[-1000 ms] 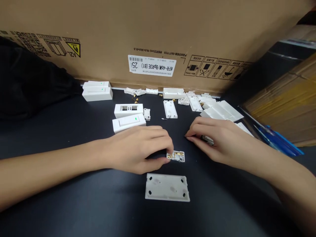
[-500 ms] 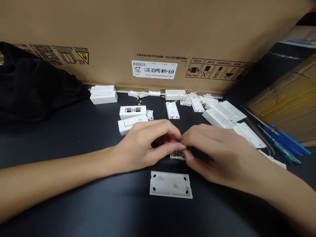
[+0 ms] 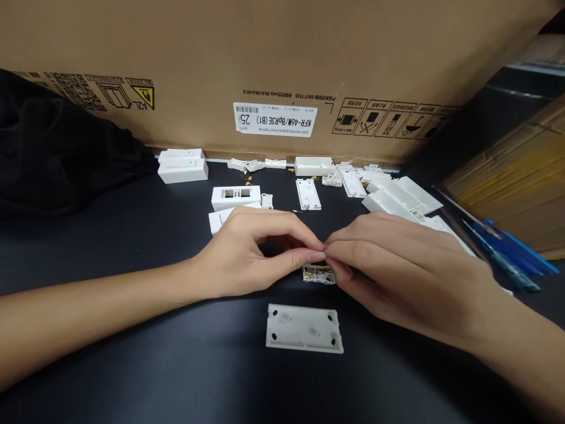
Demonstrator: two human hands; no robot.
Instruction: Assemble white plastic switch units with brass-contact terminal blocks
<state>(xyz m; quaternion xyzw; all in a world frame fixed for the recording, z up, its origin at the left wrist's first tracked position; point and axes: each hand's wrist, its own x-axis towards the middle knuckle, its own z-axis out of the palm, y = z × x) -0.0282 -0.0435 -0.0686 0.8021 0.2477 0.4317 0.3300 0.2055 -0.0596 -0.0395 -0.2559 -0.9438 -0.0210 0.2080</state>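
My left hand (image 3: pixel 260 250) reaches in from the left, its thumb and forefinger pinched together at the tips. Against those tips, my right hand (image 3: pixel 392 268) closes its own thumb and fingers. Whatever lies between the fingertips is too small or too hidden to make out. Just below them sits a small white switch module (image 3: pixel 318 274) with brass contacts inside, its upper edge partly covered by the fingers. Nearer to me, a flat white backplate (image 3: pixel 304 328) with a hole near each corner lies on the dark table.
A cardboard box (image 3: pixel 282 53) walls off the back. Before it stand white switch housings (image 3: pixel 236 197), another backplate (image 3: pixel 308 194) and small brass pieces (image 3: pixel 248 178). Open housings (image 3: pixel 397 197) and a blue-handled screwdriver (image 3: pixel 507 259) lie right. Black cloth (image 3: pixel 66 153) bunches left.
The fingertips have risen slightly off the switch module, so more of its brass contacts shows. My right hand has shifted a little. The backplate stays in place.
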